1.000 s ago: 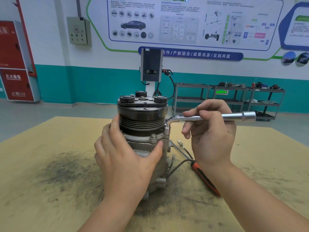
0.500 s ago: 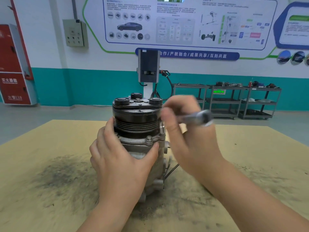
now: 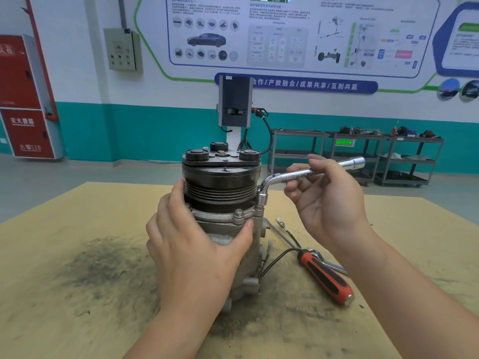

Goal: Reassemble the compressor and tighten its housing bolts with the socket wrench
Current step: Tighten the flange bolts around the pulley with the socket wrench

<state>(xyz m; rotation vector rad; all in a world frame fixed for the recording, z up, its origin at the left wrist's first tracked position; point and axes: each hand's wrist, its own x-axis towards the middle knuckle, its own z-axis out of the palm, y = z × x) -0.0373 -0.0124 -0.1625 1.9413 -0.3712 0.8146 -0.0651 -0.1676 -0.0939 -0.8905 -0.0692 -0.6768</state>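
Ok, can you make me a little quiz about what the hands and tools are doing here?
1. True or false: the socket wrench sits on a bolt at the compressor's right side.
2. Which hand steadies the compressor: A) left hand B) right hand?
3. Fill in: the orange-handled tool on the table is a ____.

Key: 1 true. 2 A. 3 screwdriver.

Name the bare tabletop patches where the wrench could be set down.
Left of the compressor, out to the table edge; and the far right corner behind the right hand. Crowded: right of the compressor, with wires, screwdriver and flat tool.
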